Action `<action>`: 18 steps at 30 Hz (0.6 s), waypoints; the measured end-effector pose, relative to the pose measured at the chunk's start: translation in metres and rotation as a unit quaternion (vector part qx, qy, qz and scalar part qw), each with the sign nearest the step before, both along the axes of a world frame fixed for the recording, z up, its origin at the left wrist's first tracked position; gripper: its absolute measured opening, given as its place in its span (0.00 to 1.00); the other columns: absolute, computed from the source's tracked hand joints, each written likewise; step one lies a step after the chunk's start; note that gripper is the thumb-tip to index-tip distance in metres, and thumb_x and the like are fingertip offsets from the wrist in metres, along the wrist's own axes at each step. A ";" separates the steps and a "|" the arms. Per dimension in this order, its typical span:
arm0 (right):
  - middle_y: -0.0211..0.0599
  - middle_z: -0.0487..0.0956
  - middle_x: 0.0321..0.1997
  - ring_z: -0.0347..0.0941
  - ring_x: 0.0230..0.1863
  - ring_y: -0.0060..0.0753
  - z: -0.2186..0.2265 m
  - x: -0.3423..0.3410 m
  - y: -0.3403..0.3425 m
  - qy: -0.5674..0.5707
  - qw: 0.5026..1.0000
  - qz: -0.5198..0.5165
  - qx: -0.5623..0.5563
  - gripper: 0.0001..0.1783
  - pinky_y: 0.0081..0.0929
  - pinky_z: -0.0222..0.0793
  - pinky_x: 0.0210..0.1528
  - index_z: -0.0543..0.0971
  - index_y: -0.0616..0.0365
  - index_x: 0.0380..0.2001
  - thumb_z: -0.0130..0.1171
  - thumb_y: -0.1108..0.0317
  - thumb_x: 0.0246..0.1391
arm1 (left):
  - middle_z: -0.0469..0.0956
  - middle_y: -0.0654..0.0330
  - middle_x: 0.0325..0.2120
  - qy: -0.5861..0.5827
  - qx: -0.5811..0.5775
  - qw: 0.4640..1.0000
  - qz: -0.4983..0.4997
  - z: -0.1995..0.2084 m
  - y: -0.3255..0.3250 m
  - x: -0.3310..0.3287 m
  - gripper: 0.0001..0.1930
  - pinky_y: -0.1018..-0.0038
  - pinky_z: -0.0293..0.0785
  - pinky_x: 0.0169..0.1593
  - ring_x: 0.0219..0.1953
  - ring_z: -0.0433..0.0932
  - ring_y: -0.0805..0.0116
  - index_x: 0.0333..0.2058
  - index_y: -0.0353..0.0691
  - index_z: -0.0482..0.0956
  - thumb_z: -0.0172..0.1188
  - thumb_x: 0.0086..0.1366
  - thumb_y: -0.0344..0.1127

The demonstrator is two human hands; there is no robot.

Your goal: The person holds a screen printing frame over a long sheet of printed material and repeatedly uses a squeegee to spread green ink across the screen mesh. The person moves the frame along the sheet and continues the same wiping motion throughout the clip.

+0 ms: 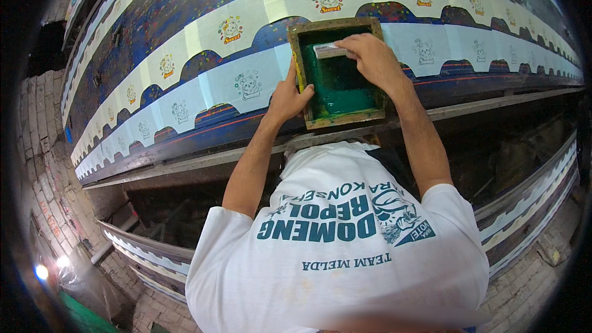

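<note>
A wooden screen printing frame (376, 86) lies over the pale blue printed strip on the long table in front of me. Green ink (345, 103) pools on its mesh, thickest at the near end. My left hand (287, 98) grips the frame's left side, thumb over the near-left rail and index finger stretched along the outer edge. Toward the far end of the frame, my right hand (375, 60) holds a pale-edged squeegee (329, 50) laid crosswise on the mesh. Its fingers wrap round the squeegee's right end and hide part of it.
Pale blue strips (213, 89) with outlined cartoon figures run along the near edge of the dark, paint-spotted table (185, 0). Beyond lies a row of cream strips (203, 34) with coloured figures. A wooden ledge (246, 149) borders the table. Behind me stands another strip-covered table (145, 253).
</note>
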State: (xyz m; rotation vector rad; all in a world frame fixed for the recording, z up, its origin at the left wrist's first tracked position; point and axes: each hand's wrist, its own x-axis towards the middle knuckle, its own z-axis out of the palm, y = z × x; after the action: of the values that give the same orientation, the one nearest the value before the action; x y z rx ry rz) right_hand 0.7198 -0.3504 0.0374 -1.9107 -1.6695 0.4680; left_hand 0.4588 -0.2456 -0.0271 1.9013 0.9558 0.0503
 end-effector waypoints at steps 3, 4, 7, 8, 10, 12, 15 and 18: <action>0.46 0.88 0.49 0.82 0.55 0.56 -0.002 0.000 0.006 0.003 1.000 -0.011 -0.017 0.23 0.49 0.77 0.59 0.88 0.56 0.53 0.58 0.81 0.57 | 0.89 0.37 0.41 0.021 -0.015 1.000 0.004 0.013 0.001 0.004 0.53 0.53 0.87 0.44 0.36 0.89 0.39 0.82 0.45 0.39 0.64 0.67 0.39; 0.47 0.87 0.53 0.81 0.58 0.55 -0.002 -0.003 -0.001 0.002 1.000 -0.001 -0.029 0.23 0.47 0.77 0.62 0.88 0.56 0.54 0.58 0.82 0.57 | 0.89 0.37 0.39 0.034 -0.024 0.999 0.005 0.017 0.000 0.005 0.53 0.52 0.87 0.43 0.34 0.89 0.39 0.82 0.45 0.38 0.64 0.67 0.39; 0.48 0.86 0.56 0.79 0.60 0.54 -0.002 -0.029 -0.040 -0.021 0.999 -0.023 -0.023 0.25 0.46 0.76 0.64 0.87 0.55 0.56 0.57 0.82 0.56 | 0.88 0.37 0.35 0.013 -0.050 0.999 0.006 0.025 0.000 0.006 0.54 0.50 0.87 0.39 0.28 0.88 0.40 0.82 0.45 0.37 0.64 0.67 0.41; 0.48 0.85 0.57 0.79 0.60 0.54 0.000 -0.040 -0.055 -0.033 0.999 -0.020 -0.016 0.26 0.46 0.76 0.65 0.86 0.55 0.57 0.56 0.82 0.56 | 0.88 0.38 0.34 0.015 -0.059 0.998 0.007 0.026 0.000 0.006 0.54 0.51 0.87 0.38 0.27 0.88 0.41 0.82 0.44 0.36 0.64 0.67 0.41; 0.45 0.85 0.59 0.79 0.61 0.53 0.005 -0.059 -0.079 -0.024 0.998 -0.032 -0.048 0.28 0.48 0.76 0.66 0.86 0.54 0.59 0.55 0.82 0.56 | 0.88 0.38 0.32 0.013 -0.087 0.996 0.011 0.028 0.001 0.006 0.55 0.52 0.87 0.36 0.24 0.87 0.43 0.82 0.43 0.36 0.64 0.67 0.41; 0.45 0.86 0.58 0.79 0.60 0.52 0.012 -0.063 -0.088 -0.009 0.997 -0.026 -0.067 0.27 0.47 0.77 0.65 0.86 0.53 0.58 0.55 0.82 0.57 | 0.87 0.36 0.32 0.009 -0.044 0.999 -0.013 0.028 0.002 0.006 0.55 0.55 0.88 0.33 0.21 0.86 0.46 0.81 0.37 0.34 0.63 0.68 0.41; 0.46 0.87 0.53 0.81 0.57 0.53 0.021 -0.047 -0.075 0.042 0.995 -0.003 -0.093 0.24 0.46 0.77 0.61 0.87 0.54 0.56 0.57 0.81 0.58 | 0.87 0.35 0.31 -0.001 -0.045 0.999 -0.017 0.024 0.002 0.005 0.55 0.55 0.88 0.33 0.21 0.86 0.46 0.81 0.33 0.33 0.62 0.68 0.42; 0.50 0.88 0.49 0.83 0.52 0.58 0.018 -0.023 -0.038 0.049 0.996 0.003 -0.069 0.24 0.49 0.77 0.58 0.87 0.54 0.55 0.60 0.81 0.57 | 0.87 0.35 0.31 -0.012 -0.046 0.999 -0.017 0.020 0.002 0.003 0.55 0.53 0.87 0.36 0.23 0.86 0.43 0.81 0.33 0.33 0.62 0.68 0.43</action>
State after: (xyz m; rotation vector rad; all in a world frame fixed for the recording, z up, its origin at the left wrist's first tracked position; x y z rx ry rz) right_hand 0.6971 -0.3881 0.0559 -1.9467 -1.6167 0.6855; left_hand 0.4622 -0.2432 -0.0074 1.8276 0.8953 0.0093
